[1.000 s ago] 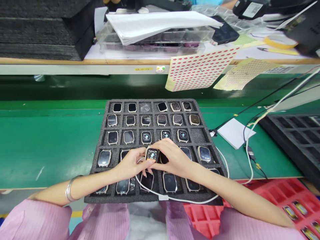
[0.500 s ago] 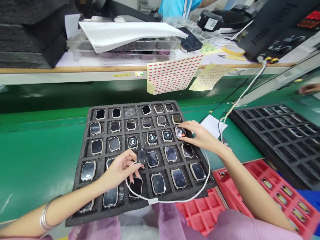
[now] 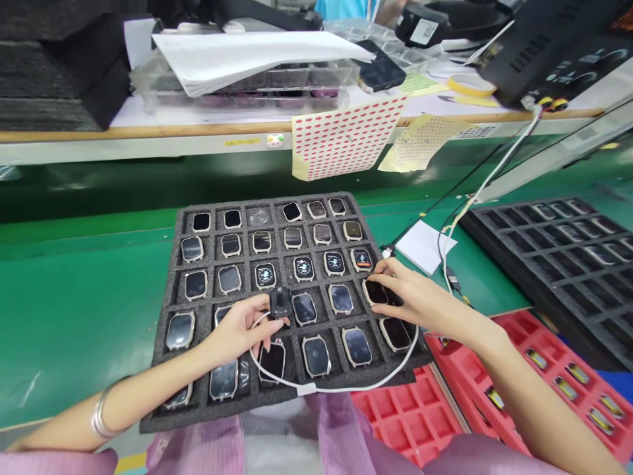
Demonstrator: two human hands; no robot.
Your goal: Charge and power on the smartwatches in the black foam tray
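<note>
A dark foam tray [image 3: 171,290] holds rows of square watch faces in its compartments. Between its fingers and thumb my left hand [image 3: 250,321] grips a small black square device [image 3: 280,302] on a white cable [image 3: 356,389], above the tray's middle. My right hand [image 3: 403,293] pinches a dark-screened watch [image 3: 376,292] by its edges, in the right column's fourth row. Directly above it lies a lit watch [image 3: 362,259] with an orange bar on its screen. Three more lit watches, one of them a watch [image 3: 334,262] beside it, share that row.
Red trays [image 3: 410,402] with small yellow-edged parts lie at lower right, and another dark foam tray [image 3: 558,264] sits at the right. Papers [image 3: 257,56], a phone [image 3: 380,66] and a black instrument [image 3: 554,53] stand on the shelf. Cables hang at the right.
My right hand has moved from the watch with the orange bar to the watch below it. My left hand still holds the black device. The view has shifted slightly.
</note>
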